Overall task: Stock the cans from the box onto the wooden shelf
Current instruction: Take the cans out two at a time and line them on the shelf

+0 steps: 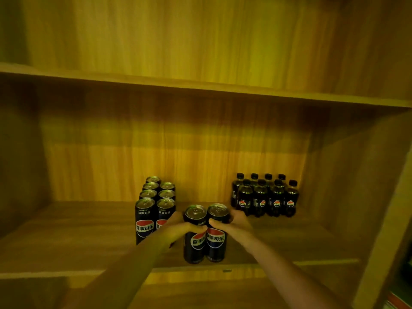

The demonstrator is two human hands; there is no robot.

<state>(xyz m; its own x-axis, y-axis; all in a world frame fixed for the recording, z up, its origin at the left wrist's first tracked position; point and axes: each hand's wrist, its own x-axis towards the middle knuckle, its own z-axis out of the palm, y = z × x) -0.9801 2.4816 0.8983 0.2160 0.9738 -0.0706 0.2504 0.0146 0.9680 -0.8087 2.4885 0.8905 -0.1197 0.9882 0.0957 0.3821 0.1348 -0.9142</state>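
- Nearest, both forearms reach in from below; the left hand point(178, 226) is wrapped round the upper part of one can point(194, 236) and the right hand point(234, 221) is wrapped round a second can point(216, 234).
- The two held cans stand upright, touching each other, near the front edge of the shelf point(66, 246); whether their bases rest on the board I cannot tell for sure.
- Just left of them, seven cans point(156, 197) already stand in two rows running back toward the rear wall.
- Farther right and well apart, a cluster of small dark bottles point(265, 197) sits at the back.
- The board above holds nothing in view.
- The box is out of view, so what remains in it cannot be told; judged from the shelf, stocking is well under way.
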